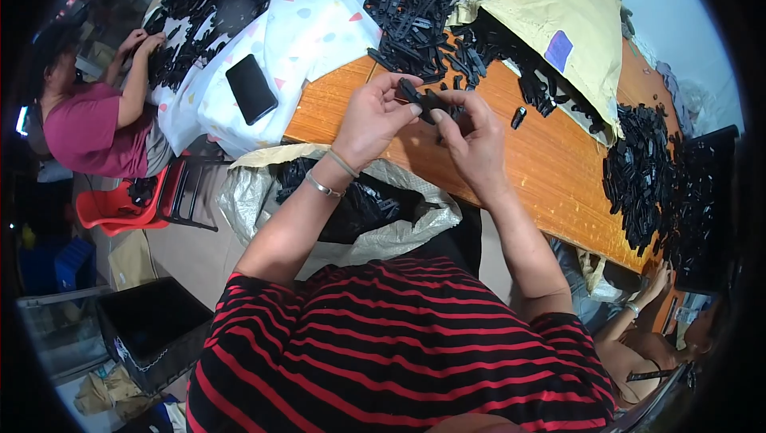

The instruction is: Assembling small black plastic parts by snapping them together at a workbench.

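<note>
Above the near edge of the wooden table, my two hands meet around small black plastic pieces. My left hand is closed, pinching a long black piece between thumb and fingers. Thumb and forefinger of my right hand press on a dark piece touching it. Whether this is one piece or two joined cannot be made out. Just beyond my hands lies a heap of similar black pieces. One loose black piece rests to the right of my right hand.
Below my hands stands an open woven sack with black contents. Paper sacks lie at the back; a patterned plastic sheet carries a phone. More black pieces lie right. Co-workers sit left and lower right.
</note>
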The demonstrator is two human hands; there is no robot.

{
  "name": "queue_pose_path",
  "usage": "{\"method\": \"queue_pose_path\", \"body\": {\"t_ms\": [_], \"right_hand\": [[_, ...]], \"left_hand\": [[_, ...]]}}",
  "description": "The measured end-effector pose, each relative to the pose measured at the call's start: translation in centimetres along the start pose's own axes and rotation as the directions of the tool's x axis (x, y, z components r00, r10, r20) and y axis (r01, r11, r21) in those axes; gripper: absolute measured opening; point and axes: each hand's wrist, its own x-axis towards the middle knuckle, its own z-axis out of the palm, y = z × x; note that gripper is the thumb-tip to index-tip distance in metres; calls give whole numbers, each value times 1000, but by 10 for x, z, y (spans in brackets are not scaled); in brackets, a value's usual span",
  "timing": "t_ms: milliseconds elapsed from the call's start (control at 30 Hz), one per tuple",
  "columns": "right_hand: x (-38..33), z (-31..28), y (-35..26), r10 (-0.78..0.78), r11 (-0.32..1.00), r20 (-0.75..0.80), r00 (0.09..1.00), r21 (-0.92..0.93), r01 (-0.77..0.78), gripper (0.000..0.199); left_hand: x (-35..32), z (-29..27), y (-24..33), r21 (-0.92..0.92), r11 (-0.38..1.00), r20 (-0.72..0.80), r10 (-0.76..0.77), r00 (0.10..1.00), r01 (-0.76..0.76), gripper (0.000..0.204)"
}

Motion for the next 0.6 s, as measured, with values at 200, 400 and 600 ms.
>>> {"method": "queue_pose_path", "body": {"t_ms": [200,400,600], "right_hand": [[3,13,-5,-1,995,-31,1000,102,4,17],[3,13,-5,-11,994,-10,1000,107,12,18],[4,14,-13,-145,988,-77,986,40,148,21]], "left_hand": [[-8,1,-1,72,989,-36,131,991,-128,32],[-14,5,0,62,979,-53,196,979,-193,34],[-26,19,11,39,946,-32,323,946,-322,39]]}}
